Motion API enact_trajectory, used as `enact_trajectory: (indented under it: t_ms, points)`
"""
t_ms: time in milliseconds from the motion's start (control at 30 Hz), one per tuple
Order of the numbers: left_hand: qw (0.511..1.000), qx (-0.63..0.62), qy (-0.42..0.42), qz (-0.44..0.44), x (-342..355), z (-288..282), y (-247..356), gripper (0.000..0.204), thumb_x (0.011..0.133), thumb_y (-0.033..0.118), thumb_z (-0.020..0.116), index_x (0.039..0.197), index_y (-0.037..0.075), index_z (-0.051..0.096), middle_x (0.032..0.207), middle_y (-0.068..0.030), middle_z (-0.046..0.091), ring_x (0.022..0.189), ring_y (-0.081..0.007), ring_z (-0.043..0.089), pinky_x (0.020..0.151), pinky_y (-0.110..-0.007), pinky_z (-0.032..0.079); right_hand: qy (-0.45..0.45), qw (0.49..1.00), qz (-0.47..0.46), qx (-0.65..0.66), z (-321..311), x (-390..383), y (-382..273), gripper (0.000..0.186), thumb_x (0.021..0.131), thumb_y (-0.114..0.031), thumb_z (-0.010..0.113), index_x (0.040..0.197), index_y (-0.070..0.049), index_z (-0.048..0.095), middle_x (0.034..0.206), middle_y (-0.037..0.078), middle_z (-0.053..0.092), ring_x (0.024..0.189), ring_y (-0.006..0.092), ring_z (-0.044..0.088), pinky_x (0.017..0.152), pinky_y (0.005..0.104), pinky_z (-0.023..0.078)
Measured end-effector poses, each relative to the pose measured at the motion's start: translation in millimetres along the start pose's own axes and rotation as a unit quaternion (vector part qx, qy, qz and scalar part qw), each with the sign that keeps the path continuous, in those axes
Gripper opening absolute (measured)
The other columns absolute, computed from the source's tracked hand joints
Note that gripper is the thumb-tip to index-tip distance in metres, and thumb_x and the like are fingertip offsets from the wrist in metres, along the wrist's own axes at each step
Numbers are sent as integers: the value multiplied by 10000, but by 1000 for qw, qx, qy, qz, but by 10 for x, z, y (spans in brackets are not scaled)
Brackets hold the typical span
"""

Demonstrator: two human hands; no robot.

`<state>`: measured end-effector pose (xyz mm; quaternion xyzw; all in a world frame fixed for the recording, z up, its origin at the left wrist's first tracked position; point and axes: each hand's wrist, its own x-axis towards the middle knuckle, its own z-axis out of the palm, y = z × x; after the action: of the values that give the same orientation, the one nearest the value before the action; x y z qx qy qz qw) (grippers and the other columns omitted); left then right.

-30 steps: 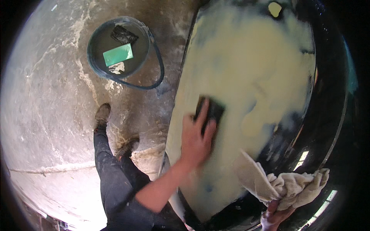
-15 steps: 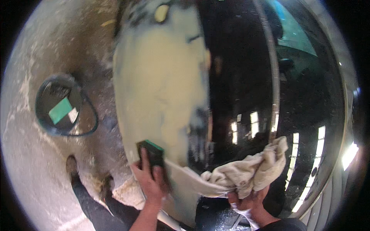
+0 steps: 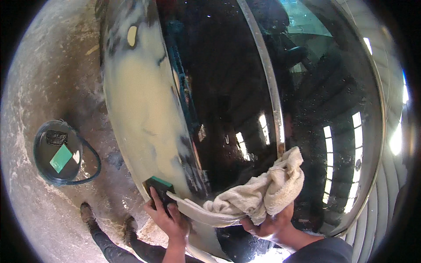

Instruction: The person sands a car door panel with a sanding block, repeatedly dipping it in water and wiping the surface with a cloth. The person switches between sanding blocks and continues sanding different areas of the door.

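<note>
Black, green-edged block (image 3: 163,188) at the near left of the vehicle, on the cream-coated panel (image 3: 140,101), beneath the fingers of the left hand (image 3: 172,224). Fingers of that hand close together on the block's dark face, one extended toward the far left corner, thumb at the near right side. Green layer visible along the far edge, beyond the fingertips. Pale cloth (image 3: 243,199) bunched in the grasp of the right hand (image 3: 276,223), from the near side; exact spread of those fingers partly hidden by the folds and impossible to tell. Flat tail of cloth reaching left to the block's right side; contact between the two uncertain.

Edges: curved left border of the panel just beside the block, with stained floor (image 3: 66,96) beyond; glossy black bodywork (image 3: 219,109) to the right of the cream area, crossed by a metallic strip (image 3: 268,83). Open room longest on the far side of the block, along the cream surface toward a pale oval (image 3: 132,36); narrowest to the right, toward the cloth. Well apart on the floor, at left: bucket (image 3: 44,153) containing a green slab (image 3: 61,158) and a dark pad (image 3: 57,137).
</note>
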<state>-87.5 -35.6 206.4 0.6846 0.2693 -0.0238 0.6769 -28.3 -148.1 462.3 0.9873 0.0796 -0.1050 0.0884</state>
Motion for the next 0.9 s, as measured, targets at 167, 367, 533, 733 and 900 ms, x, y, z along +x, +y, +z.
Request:
enact_trajectory:
  t_ms: [167, 367, 533, 733, 900]
  points:
    - [998, 29, 33, 45, 1373, 81, -178, 593, 1142, 459, 434, 1667, 183, 437, 1238, -268, 517, 1133, -446, 557, 1044, -476, 430, 3, 1000, 8, 13, 23, -6, 39, 903, 684, -430, 927, 1436, -75, 577, 1352, 140, 650, 1232, 409, 647, 1097, 523, 473]
    - [997, 50, 25, 50, 1173, 11, -48, 606, 1115, 388, 505, 1667, 146, 436, 1267, -265, 534, 1144, -425, 532, 1045, -490, 423, 69, 995, -58, -52, 16, 150, -63, 750, 792, -460, 849, 1401, -87, 619, 1331, 141, 663, 1243, 427, 635, 1099, 574, 440]
    - [999, 26, -10, 23, -47, -94, 159, 646, 1121, 497, 432, 1625, 97, 499, 1187, -240, 530, 1093, -399, 521, 1042, -453, 411, 46, 997, -35, -55, -49, 94, -91, 761, 832, -505, 808, 1437, -96, 594, 1340, 146, 663, 1284, 417, 623, 1141, 571, 418]
    - [997, 41, 20, 59, 1589, 190, -186, 579, 1085, 299, 560, 1629, 116, 489, 1160, -261, 588, 981, -376, 558, 921, -461, 461, 155, 978, -103, -97, 143, -30, 78, 793, 845, -503, 791, 1440, -16, 594, 1376, 190, 651, 1260, 449, 654, 1097, 623, 481]
    - [998, -54, 15, 22, 948, 63, -44, 582, 1092, 348, 564, 1645, 210, 445, 1080, -212, 583, 987, -372, 578, 910, -495, 454, 131, 968, -111, -184, 350, -90, 116, 779, 870, -503, 756, 1452, -16, 578, 1392, 207, 638, 1270, 465, 640, 1099, 633, 470]
